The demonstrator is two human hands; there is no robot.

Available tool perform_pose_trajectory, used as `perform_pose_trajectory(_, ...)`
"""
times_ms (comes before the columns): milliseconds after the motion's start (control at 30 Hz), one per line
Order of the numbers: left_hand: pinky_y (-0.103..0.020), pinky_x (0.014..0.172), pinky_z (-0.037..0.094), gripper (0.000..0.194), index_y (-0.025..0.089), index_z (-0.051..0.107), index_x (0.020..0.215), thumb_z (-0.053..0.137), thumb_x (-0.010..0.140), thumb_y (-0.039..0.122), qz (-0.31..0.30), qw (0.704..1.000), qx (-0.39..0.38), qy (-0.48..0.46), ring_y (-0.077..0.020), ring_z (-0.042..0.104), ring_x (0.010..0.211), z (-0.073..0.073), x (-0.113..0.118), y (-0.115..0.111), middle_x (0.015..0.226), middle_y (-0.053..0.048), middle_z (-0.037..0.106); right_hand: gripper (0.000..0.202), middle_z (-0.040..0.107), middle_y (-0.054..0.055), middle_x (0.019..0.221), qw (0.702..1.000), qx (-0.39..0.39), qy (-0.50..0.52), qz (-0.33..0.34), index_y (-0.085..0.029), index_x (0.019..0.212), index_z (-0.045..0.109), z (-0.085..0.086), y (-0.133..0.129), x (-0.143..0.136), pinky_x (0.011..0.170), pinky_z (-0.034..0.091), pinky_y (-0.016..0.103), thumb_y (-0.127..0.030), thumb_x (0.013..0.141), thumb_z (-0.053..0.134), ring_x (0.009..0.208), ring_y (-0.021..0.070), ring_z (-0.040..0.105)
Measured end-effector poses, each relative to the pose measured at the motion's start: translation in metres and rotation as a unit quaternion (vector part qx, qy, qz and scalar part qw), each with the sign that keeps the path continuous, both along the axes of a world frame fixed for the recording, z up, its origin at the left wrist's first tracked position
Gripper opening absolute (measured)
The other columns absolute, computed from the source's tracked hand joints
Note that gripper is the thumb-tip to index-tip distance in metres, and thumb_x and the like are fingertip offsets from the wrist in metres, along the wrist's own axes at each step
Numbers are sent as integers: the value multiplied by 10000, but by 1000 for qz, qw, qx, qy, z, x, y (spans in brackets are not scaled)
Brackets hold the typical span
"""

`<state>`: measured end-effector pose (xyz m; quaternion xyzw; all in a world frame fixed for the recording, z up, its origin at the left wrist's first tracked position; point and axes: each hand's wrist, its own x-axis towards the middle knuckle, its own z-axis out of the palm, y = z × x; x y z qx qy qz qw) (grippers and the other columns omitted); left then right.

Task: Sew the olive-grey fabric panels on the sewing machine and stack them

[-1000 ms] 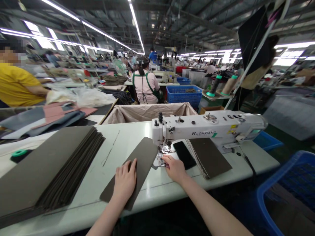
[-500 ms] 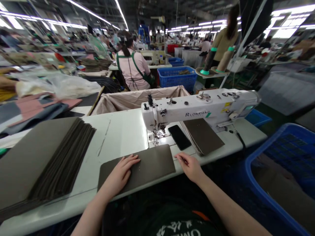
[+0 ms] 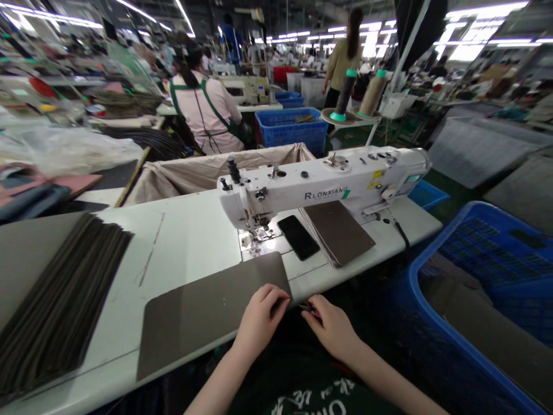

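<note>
A dark grey-brown panel (image 3: 207, 305) with rounded corners lies flat along the table's front edge, before the white sewing machine (image 3: 319, 184). My left hand (image 3: 264, 317) is closed at the panel's right end, its fingertips pinched by the lower right corner; what they hold is too small to name. Just to the right, past the table edge, my right hand (image 3: 330, 323) is curled round a small tool with a thin metal tip, perhaps small snips. A black phone (image 3: 298, 237) and a smaller stack of brown panels (image 3: 341, 231) rest under the machine arm.
At the left stands a tall stack of dark panels (image 3: 64, 294). A blue basket (image 3: 417, 276) with panels inside is at the right. Beige cloth (image 3: 181, 178) hangs behind the table. Beyond it sits a person in a pink shirt (image 3: 207, 109); thread cones (image 3: 345, 95) stand behind the machine.
The view has shifted right. My left hand has left the panel's middle for its right end and closed. My right hand has come lower, off the table edge, and the tool's tip now shows.
</note>
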<state>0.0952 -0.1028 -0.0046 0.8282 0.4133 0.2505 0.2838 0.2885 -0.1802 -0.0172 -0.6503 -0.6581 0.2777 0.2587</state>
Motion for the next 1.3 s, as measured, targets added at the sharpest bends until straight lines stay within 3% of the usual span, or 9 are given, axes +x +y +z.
perform_pose_trajectory(200,-329,803,495,127,222,603,924,489,941,275,2,997,-62,-39,-194,588,896,5,-7,-1,948,-48,584,152,609,-36,711,1000,-27,6,10,-236,871,514,1,9,-12,575,326,232,-372,938,504,652,153,592)
perform_pose_trajectory(433,-314,798,486,125,212,582,897,477,945,262,-5,995,-83,-55,-192,581,891,13,-8,-2,937,-49,580,198,634,-16,724,999,-24,-22,30,-229,857,517,-10,14,-18,586,312,247,-361,975,429,680,168,617)
perform_pose_trajectory(667,-286,821,454,143,216,556,896,445,974,260,-69,986,-143,-49,-168,548,897,32,-62,-10,949,-39,549,244,557,-39,655,1000,-8,-24,13,-232,822,477,0,18,-4,574,298,250,-396,984,397,616,149,562)
perform_pose_trajectory(800,-283,812,442,157,214,542,873,437,980,263,-36,986,-156,-56,-163,540,883,29,-83,-19,934,-31,539,230,520,-49,633,999,-16,-25,26,-232,816,459,8,18,-3,562,283,248,-418,951,464,590,142,530)
perform_pose_trajectory(1000,-279,765,435,144,211,542,868,467,964,288,24,986,-143,-77,-166,540,835,20,-63,-13,884,-19,545,246,534,-57,640,992,-68,6,109,-229,783,448,14,8,-20,554,262,231,-415,928,515,591,124,523)
perform_pose_trajectory(1300,-276,756,448,157,199,560,853,491,941,309,21,981,-156,-117,-169,557,821,18,-37,0,865,-21,564,189,614,-22,722,992,-95,37,78,-227,850,486,10,10,-42,565,295,224,-391,943,493,651,147,584)
